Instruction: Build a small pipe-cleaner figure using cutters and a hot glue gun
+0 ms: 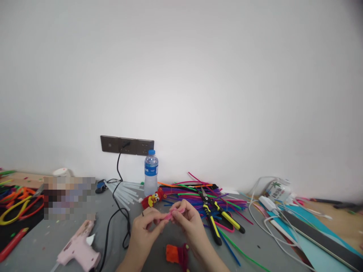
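Over the gray counter [102,216], we pinch a small pink piece [169,215] in the grip of our left hand [146,229] and right hand [190,223], and it looks only part made, while the red-and-yellow toy [154,199] behind looks done.

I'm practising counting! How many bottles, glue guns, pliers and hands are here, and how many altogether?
Clear blue-capped plastic bottle: 1
Pale pink plastic glue gun: 1
Yellow-and-black-handled metal pliers: 1
Bare left hand and bare right hand, pinching a small pink piece: 2
Total: 5
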`<state>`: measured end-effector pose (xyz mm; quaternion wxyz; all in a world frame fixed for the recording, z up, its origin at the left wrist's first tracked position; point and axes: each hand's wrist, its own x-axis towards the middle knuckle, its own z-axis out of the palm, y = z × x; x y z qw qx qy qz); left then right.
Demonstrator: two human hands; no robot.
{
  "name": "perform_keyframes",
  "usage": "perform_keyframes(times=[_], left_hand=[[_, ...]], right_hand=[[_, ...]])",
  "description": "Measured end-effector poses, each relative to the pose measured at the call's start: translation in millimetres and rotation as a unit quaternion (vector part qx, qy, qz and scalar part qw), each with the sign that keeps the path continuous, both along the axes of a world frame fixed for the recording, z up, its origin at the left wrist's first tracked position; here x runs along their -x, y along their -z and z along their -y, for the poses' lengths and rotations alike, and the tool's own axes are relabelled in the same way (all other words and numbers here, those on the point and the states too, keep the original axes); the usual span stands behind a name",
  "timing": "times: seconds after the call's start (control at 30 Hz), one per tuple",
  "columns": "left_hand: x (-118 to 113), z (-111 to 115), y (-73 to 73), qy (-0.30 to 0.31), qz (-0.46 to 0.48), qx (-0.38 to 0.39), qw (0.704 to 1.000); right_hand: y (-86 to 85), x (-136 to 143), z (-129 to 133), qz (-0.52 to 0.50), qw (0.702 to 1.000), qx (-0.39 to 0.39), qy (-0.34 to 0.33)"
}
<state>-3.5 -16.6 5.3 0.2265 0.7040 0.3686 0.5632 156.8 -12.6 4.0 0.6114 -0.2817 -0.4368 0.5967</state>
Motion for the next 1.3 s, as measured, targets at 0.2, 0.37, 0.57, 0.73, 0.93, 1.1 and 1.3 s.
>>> perform_keyframes(times=[0.2,0.37,0.57,0.73,0.93,1.1,1.3], left_hand=[[0.8,-0.8,5.5,0.008,-0.003,-0.002,1.000],[0.4,-1.2,6.5,0.011,-0.009,0.000,1.000],[-0.9,0.4,4.4,0.000,-0.014,0.012,1.000],[-0.4,0.3,3.4,0.017,0.011,0.054,0.998],[-4.8,-0.4,6.7,0.080,0.124,0.182,0.972],[-5.3,-0.3,5.5,0.084,0.233,0.248,0.936],[-5.5,-5.5,5.4,0.083,0.345,0.296,0.887]], right_hand=[[-1.0,-1.6,-0.3,0.027,0.999,-0.021,0.017],[-5.1,-2.0,0.9,0.057,0.996,-0.054,0.046],[-4.0,-1.4,0.0,0.049,0.996,-0.046,0.055],[-1.3,-2.3,0.4,0.028,0.998,0.038,0.042],[0.0,-1.9,-0.4,0.028,0.998,0.053,0.034],[2.6,1.7,-0.2,0.039,0.998,0.045,0.029],[-0.6,4.7,4.7,0.134,0.990,0.009,0.042]])
